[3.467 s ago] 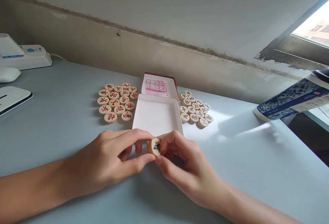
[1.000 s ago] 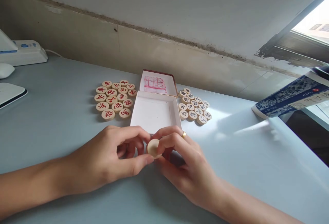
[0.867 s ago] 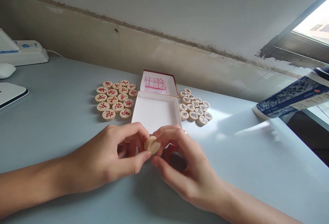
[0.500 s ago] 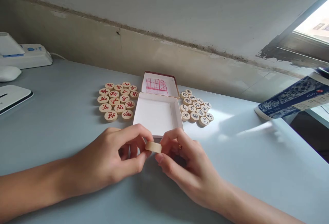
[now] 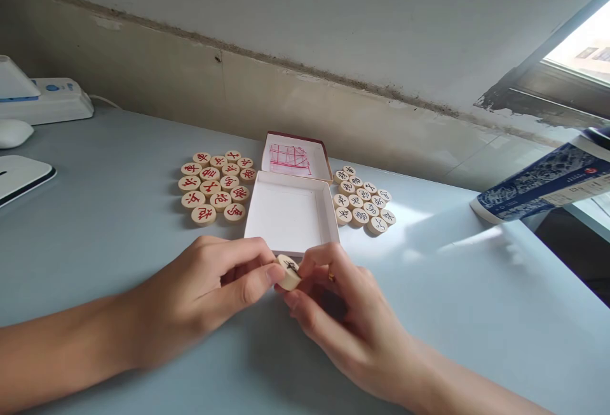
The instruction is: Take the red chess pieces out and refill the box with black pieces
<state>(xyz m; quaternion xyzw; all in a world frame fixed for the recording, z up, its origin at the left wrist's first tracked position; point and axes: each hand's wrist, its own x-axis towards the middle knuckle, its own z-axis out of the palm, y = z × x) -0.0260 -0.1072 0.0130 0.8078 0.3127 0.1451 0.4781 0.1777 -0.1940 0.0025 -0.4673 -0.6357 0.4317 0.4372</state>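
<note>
A round wooden Chinese chess piece (image 5: 288,273) with a black character is held tilted between my two hands, just in front of the box. My left hand (image 5: 223,297) pinches its left side between thumb and fingers. On the right side, the fingers of my right hand (image 5: 338,313) grip it too, a ring showing on one finger. Behind them lies an open white box (image 5: 290,211), its lid (image 5: 296,157) folded back with a red-lined grid inside. Several red-marked chess pieces (image 5: 220,200) lie left of the box, and several black-marked chess pieces (image 5: 361,216) lie right of it.
At the right edge leans a dark blue patterned cylinder (image 5: 548,176). White devices (image 5: 57,100) and a white rounded object (image 5: 15,133) stand at the far left. A wall (image 5: 238,78) runs behind the grey-blue table (image 5: 133,211).
The chess piece has turned from edge-on to tilted, so its black character shows. My left thumb has moved up onto its side.
</note>
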